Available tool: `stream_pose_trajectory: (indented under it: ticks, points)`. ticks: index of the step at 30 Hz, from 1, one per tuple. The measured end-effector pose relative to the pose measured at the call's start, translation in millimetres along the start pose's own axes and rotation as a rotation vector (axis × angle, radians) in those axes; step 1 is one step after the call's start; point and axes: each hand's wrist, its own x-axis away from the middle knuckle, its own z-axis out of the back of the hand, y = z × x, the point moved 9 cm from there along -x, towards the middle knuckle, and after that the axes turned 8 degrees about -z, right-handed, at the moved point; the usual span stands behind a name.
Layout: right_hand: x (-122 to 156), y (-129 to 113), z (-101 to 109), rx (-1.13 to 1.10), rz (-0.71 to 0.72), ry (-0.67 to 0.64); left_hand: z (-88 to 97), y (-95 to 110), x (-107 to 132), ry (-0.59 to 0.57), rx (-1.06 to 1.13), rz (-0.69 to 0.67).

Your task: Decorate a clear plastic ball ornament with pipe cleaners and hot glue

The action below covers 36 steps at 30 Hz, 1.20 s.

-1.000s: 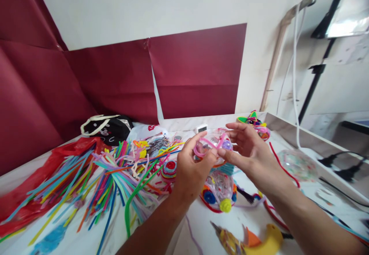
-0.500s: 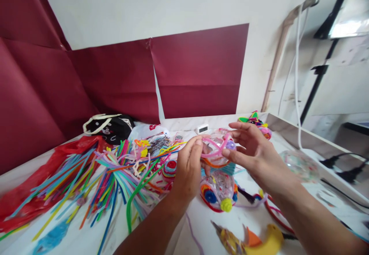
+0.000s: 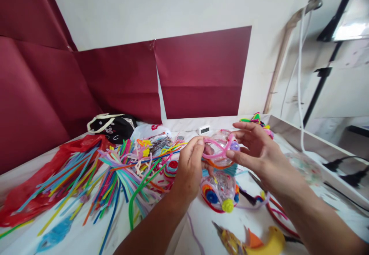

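Nearest, at the bottom edge, lie a yellow cutout (image 3: 269, 243), an orange piece (image 3: 254, 238) beside it, and a pointed thing (image 3: 229, 239) with a dark tip, too blurred to name. A thin purple stem (image 3: 194, 230) runs along the white table (image 3: 184, 243) to their left, and a blue scrap (image 3: 56, 234) lies farther left.

Beyond them a clear bottle (image 3: 226, 182) lies with its yellow cap (image 3: 227, 205) towards the viewer, a blue disc (image 3: 212, 197) ringed in orange on its side. Above it, near the middle, is the pink stem (image 3: 216, 155), bent into loops that cross in front of clear plastic. The left hand (image 3: 188, 166) pinches its left end between thumb and fingers. The right hand (image 3: 258, 147) has its thumb at the other end, by a purple disc (image 3: 235, 146), with its fingers parted and curved; how firmly it grips there, I cannot tell.

To the left spreads a heap of coloured stems (image 3: 115, 178), partly on a red bag (image 3: 17, 209); to the right, past the forearm, is a clear container (image 3: 307, 168). Farther back stand a black bag (image 3: 115, 130) and a small white clock (image 3: 204, 129); behind everything, maroon paper (image 3: 201, 74) covers part of the white wall (image 3: 184, 9)
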Motion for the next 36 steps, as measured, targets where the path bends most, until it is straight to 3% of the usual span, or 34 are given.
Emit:
stream_pose_trajectory:
  ticks: [15, 26, 36]
  points:
    - [0, -1, 1, -0.085, -0.038, -0.066, -6.1, -2, 0, -0.022, 0.183, 0.133]
    - [-7, 0, 2, -0.168, -0.057, -0.136, -16.6, -6, 2, -0.182, 0.444, 0.314]
    - [-7, 6, -13, -0.390, -0.140, -0.273, -23.2, -2, 7, -0.300, 0.608, 0.354]
